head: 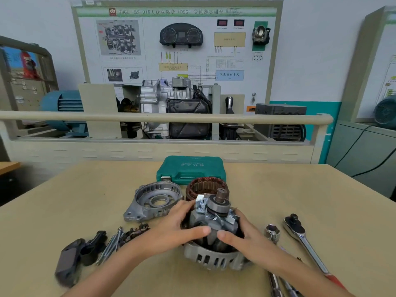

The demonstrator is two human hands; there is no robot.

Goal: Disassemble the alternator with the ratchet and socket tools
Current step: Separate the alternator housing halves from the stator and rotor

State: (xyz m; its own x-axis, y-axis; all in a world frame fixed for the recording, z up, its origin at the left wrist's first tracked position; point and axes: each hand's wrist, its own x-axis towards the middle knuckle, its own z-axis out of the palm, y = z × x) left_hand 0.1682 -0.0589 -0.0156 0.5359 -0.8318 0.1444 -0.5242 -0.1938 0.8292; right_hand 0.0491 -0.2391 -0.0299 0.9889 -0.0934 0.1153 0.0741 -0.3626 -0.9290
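Hands: both forearms reach in from the lower edge and meet at the middle of the worktop (278, 189)
Left hand (175, 228): fingers curl round the left side of the rotor (214, 224), thumb laid across its front; grip closed on it
Right hand (242, 234): wraps the rotor's right side, thumb tip almost meeting the left thumb; grip closed on the rotor
Rotor: stands upright in the slotted housing half (212, 257), shaft and bearing pointing up
Stator (205, 187): copper windings, just behind the rotor
End cover (154, 200): lies open side up, left of the hands
Ratchet (304, 239): lies to the right, red handle toward the near edge
Socket (271, 232): stands between right wrist and ratchet
Tool case (190, 169): green, shut, at the back
Bolts (111, 243) and dark plastic cover (70, 260): near left
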